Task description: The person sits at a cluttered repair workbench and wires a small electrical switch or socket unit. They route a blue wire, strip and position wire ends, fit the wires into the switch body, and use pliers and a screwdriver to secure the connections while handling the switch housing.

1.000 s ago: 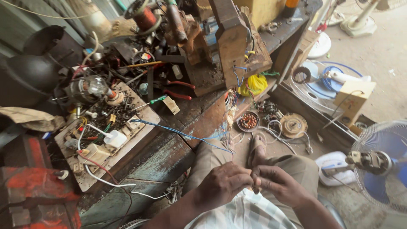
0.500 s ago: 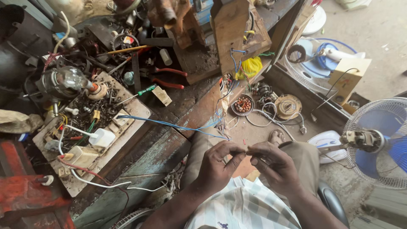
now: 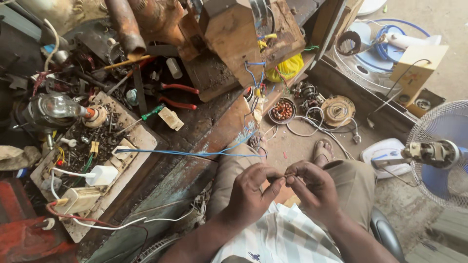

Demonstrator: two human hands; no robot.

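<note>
Since the earlier frame my view has dropped closer and the hands have come up toward mid-lap. I see my left hand point(image 3: 251, 192) and right hand point(image 3: 312, 187) meeting fingertip to fingertip, both pinching narrow on 1 thin wire point(image 3: 287, 175) stretched between them, above my knees. A blue wire point(image 3: 185, 153) runs left to the cluttered workbench point(image 3: 195, 131). A fan point(image 3: 438, 156) stands at the right.

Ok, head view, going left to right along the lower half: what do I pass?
Red metal block → white plug adapter → left hand → right hand → white fan base → blue fan in its wire guard.
</note>
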